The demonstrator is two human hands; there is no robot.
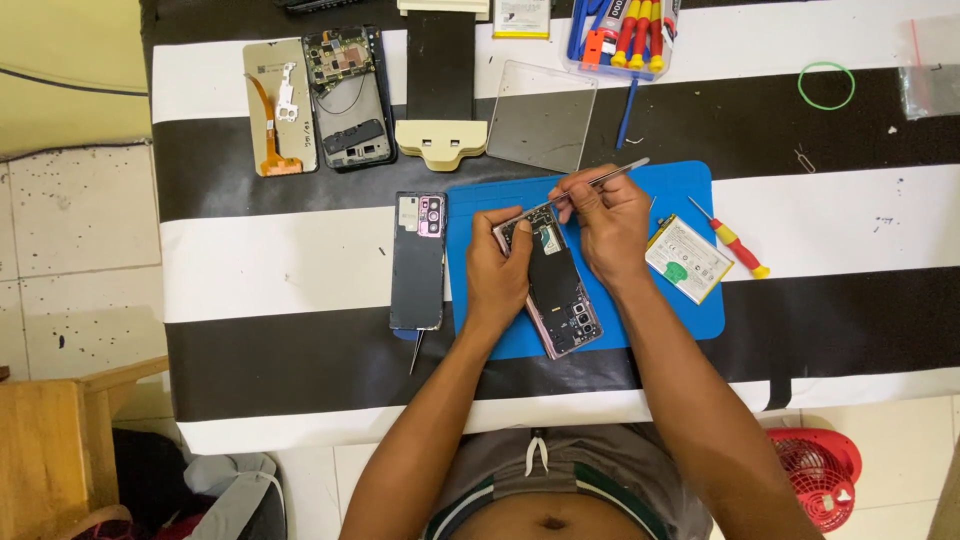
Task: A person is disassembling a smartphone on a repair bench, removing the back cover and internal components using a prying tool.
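An opened phone (562,288) with its back off lies tilted on a blue mat (690,300). My left hand (497,268) grips the phone's upper left edge. My right hand (608,220) holds metal tweezers (610,176), their tips down at the top of the phone's inner board. The phone's back cover (417,262) lies just left of the mat, inner side up. A battery (688,258) rests on the mat's right part.
A red and yellow screwdriver (734,242) lies right of the battery. Farther back are another dismantled phone (350,98), its panel with an orange flex cable (278,108), a clear plate (541,116), a screwdriver set (625,35) and a green ring (826,85). A red fan (818,472) stands on the floor.
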